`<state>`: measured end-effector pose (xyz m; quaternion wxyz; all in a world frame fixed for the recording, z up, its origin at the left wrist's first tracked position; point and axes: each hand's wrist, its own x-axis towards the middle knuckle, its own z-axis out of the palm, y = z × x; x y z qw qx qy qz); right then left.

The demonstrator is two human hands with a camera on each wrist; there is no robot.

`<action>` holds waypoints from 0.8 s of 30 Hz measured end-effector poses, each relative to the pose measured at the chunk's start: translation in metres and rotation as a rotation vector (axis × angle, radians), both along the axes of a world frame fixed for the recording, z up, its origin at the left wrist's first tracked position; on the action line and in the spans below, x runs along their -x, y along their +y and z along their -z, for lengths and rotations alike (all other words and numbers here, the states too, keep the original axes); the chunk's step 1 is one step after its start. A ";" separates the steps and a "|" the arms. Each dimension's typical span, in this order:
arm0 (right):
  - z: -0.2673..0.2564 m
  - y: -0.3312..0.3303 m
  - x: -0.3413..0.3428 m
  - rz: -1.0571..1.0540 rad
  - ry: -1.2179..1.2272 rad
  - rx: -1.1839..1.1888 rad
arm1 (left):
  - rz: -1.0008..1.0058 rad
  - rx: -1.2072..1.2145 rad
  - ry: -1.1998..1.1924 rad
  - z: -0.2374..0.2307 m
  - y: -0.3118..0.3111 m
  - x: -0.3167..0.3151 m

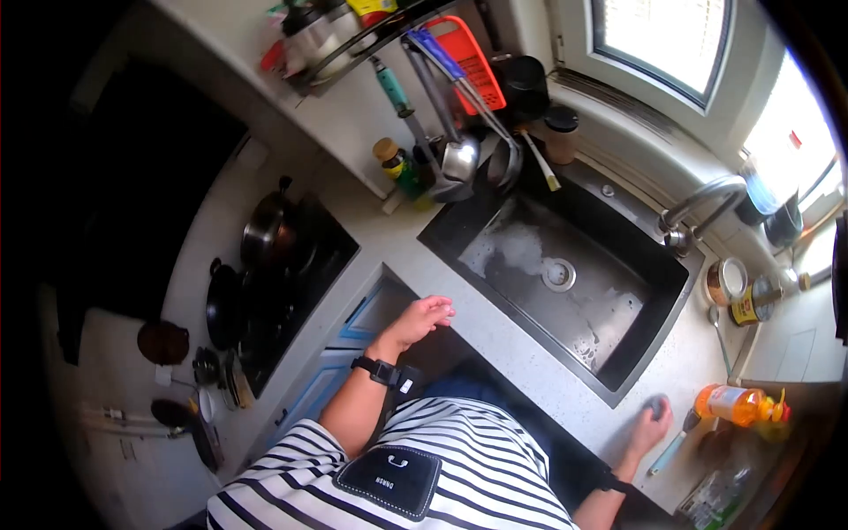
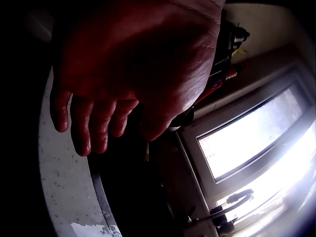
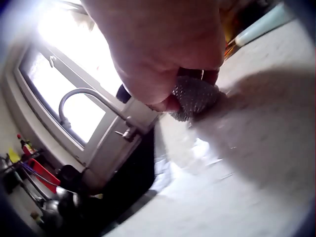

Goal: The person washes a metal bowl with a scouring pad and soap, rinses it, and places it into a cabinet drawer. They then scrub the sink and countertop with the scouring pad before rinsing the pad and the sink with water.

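Observation:
On the countertop [image 1: 574,424] to the right of the sink, my right hand [image 1: 649,431] grips a grey steel-wool scouring pad [image 3: 196,96]. The pad sits close against the white surface, where wet patches shine in the right wrist view. My left hand [image 1: 419,323] hovers near the counter's front edge, left of the sink, with nothing in it. Its fingers hang relaxed and look wet in the left wrist view. Between and beyond the hands lies the dark sink [image 1: 609,305], with white suds [image 1: 517,249] on its bottom near the drain.
A curved faucet [image 1: 707,199] rises behind the sink. Beside my right hand lie a blue-handled brush [image 1: 669,452] and an orange bottle [image 1: 729,405]. Ladles [image 1: 461,159] hang at the sink's far left. Pots [image 1: 265,230] stand on the stove to the left.

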<state>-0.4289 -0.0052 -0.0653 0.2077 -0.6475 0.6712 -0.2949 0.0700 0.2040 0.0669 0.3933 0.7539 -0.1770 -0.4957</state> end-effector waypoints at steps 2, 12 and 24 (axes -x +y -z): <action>-0.011 -0.012 -0.041 -0.066 -0.191 -0.078 | -0.018 -0.005 0.004 0.003 0.008 -0.005; -0.049 -0.041 -0.069 -0.081 -0.109 0.250 | -0.037 0.307 -0.097 0.036 0.045 -0.038; -0.075 0.079 -0.222 -0.684 -0.041 -0.271 | -0.389 0.453 -0.062 0.073 0.245 -0.107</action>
